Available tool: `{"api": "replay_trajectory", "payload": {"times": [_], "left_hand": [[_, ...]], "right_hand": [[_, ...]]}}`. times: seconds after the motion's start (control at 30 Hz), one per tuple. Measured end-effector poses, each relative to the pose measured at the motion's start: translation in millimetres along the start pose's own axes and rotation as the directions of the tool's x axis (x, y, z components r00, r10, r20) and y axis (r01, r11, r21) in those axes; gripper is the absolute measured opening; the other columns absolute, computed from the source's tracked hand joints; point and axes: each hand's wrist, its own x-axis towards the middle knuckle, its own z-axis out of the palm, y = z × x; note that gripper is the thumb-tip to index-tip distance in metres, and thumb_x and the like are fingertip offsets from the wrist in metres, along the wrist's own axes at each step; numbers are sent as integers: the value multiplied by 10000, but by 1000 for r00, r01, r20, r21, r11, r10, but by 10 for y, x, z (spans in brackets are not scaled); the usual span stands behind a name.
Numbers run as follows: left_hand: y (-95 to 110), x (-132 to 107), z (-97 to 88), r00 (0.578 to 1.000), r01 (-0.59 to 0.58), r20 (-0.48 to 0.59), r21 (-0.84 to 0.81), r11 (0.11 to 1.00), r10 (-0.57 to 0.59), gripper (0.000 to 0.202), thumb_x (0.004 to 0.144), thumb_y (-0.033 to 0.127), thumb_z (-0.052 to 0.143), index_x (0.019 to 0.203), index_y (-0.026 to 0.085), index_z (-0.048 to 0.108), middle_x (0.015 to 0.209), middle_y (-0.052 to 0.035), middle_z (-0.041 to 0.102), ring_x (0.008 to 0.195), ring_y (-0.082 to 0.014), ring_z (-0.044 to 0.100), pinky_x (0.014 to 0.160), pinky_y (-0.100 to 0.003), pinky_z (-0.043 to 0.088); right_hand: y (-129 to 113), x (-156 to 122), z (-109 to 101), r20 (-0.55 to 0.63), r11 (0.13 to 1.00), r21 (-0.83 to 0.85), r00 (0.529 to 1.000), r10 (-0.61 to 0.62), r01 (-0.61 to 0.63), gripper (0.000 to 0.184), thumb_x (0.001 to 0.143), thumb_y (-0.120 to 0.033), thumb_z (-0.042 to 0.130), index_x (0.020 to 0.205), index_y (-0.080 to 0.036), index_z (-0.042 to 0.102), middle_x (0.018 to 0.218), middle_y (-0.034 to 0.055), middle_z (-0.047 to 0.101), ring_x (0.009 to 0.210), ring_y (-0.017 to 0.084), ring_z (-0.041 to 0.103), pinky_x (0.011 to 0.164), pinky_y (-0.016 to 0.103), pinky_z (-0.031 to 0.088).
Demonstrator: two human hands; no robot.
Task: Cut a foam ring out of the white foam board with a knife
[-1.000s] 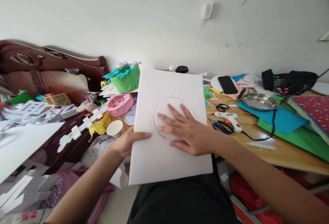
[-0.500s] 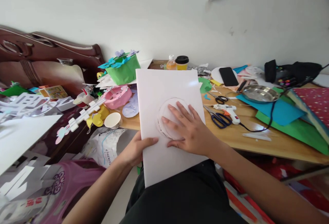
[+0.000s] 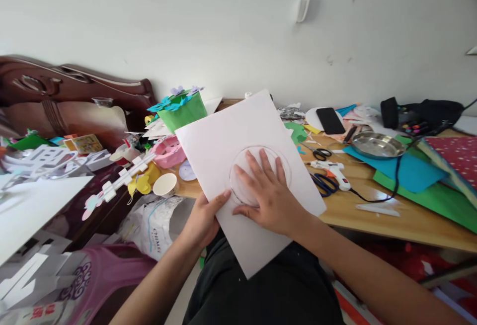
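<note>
A stiff white sheet (image 3: 231, 126) lies tilted over my lap, turned so that one corner points away from me. A round dark outline (image 3: 238, 151) shows on its face, partly doubled and partly covered by my right hand (image 3: 268, 193). That hand rests flat over the circle with its fingers spread. At the sheet's lower left edge, my left hand (image 3: 208, 215) grips it, thumb on top and fingers hidden beneath.
On the wooden table (image 3: 335, 218) are a glue gun (image 3: 335, 173), scissors (image 3: 324, 184), a metal dish (image 3: 378, 144), a phone (image 3: 330, 120) and coloured paper (image 3: 395, 166). To the left stand a green paper basket (image 3: 182, 111), a paper cup (image 3: 165, 185) and a purple chair (image 3: 108, 270).
The white sheet has turned counterclockwise, its top left corner swinging down and left. My left hand has shifted slightly right while keeping its edge grip. My right hand stays spread over the circle.
</note>
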Motion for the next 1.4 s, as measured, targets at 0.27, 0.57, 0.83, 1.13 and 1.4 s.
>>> {"api": "replay_trajectory", "payload": {"times": [0.27, 0.57, 0.83, 1.13, 1.4], "left_hand": [[19, 81, -28, 976, -194, -115, -53, 980, 187, 631, 755, 240, 863, 1345, 199, 642, 1370, -113, 673, 1318, -323, 590, 1152, -456, 453], [-73, 76, -72, 978, -156, -150, -72, 985, 144, 524, 782, 257, 843, 1280, 198, 694, 1341, -117, 691, 1308, -318, 599, 1145, -446, 461], [-39, -6, -82, 998, -65, 17, -96, 993, 67, 632, 749, 293, 843, 1338, 164, 651, 1320, -142, 698, 1276, -378, 610, 1124, -489, 472], [-112, 22, -119, 976, -139, -184, -99, 985, 119, 705, 708, 189, 851, 1368, 155, 606, 1193, -155, 751, 1146, -350, 694, 1033, -477, 545], [-273, 72, -10, 938, -234, -286, -106, 966, 196, 658, 703, 167, 840, 1329, 192, 641, 1158, -125, 766, 1044, -289, 738, 973, -402, 574]], "right_hand": [[-82, 107, -9, 46, 996, -72, 998, -53, 56, 709, 917, -597, 608, 1553, -371, 391, 1702, 94, 164, 1546, 448, 94, 1103, 835, 78], [-14, 69, -58, 83, 995, -47, 993, -80, 84, 719, 921, -606, 593, 1562, -358, 378, 1703, 100, 155, 1549, 438, 97, 1105, 824, 90], [68, 36, -166, 76, 982, -57, 981, -176, 181, 668, 952, -468, 596, 1565, -318, 379, 1693, 135, 187, 1536, 461, 128, 1105, 808, 164], [44, -151, -44, 101, 914, -267, 952, -288, 305, 613, 980, -162, 511, 1574, -231, 376, 1620, 173, 360, 1468, 481, 317, 1053, 712, 416], [33, -165, 1, 85, 885, -323, 941, -327, 336, 553, 964, -142, 525, 1512, -192, 474, 1568, 185, 445, 1408, 462, 433, 1039, 697, 449]]}}
